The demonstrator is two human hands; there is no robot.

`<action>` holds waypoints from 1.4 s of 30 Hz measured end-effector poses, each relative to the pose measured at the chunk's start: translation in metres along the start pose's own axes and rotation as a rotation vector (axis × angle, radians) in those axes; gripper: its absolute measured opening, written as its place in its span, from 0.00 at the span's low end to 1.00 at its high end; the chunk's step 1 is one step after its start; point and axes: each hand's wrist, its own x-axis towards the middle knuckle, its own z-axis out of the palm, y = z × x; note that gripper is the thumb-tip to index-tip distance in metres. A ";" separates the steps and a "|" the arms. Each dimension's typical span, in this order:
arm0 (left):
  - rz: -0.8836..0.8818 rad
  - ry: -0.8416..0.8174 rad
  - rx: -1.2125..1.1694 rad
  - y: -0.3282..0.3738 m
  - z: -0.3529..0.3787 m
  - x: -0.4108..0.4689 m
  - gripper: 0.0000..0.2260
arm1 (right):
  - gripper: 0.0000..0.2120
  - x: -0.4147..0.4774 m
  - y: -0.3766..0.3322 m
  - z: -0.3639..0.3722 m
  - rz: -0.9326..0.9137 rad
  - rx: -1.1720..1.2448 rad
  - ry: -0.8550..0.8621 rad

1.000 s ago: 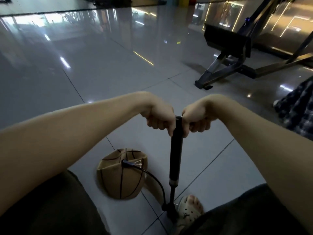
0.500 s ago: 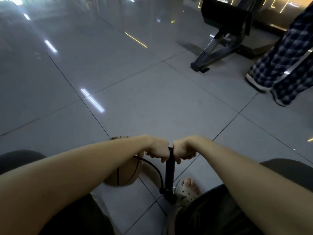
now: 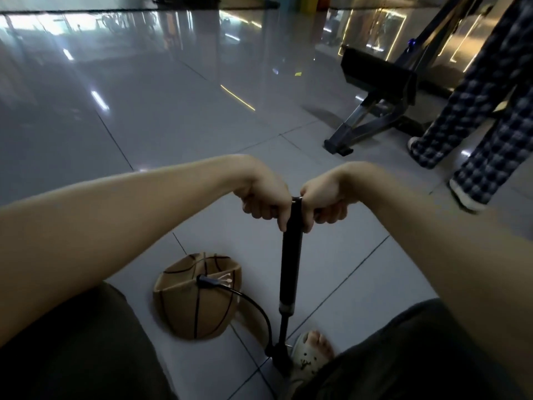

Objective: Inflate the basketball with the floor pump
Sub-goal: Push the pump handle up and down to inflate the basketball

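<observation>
A black floor pump (image 3: pixel 290 261) stands upright on the tiled floor, its barrel raised so the thin rod shows near the base. My left hand (image 3: pixel 266 199) and my right hand (image 3: pixel 324 199) each grip one side of the pump's top handle, which their fingers mostly hide. My sandalled foot (image 3: pixel 310 353) sits on the pump's base. A brown basketball (image 3: pixel 196 301), caved in and partly flat, lies left of the pump. A black hose (image 3: pixel 251 307) curves from the pump base to the ball's valve.
Another person's legs in checked trousers (image 3: pixel 476 122) stand at the right. A black gym bench frame (image 3: pixel 380 90) is behind them. Glossy grey floor tiles (image 3: pixel 144 125) stretch ahead and to the left. My knees in dark shorts fill the bottom corners.
The handle went down half a second ago and has come back up. The person in checked trousers has stepped further into view at the right.
</observation>
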 end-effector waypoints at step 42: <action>-0.096 -0.083 0.012 -0.044 0.126 0.125 0.13 | 0.03 0.123 0.052 0.123 0.070 -0.065 -0.132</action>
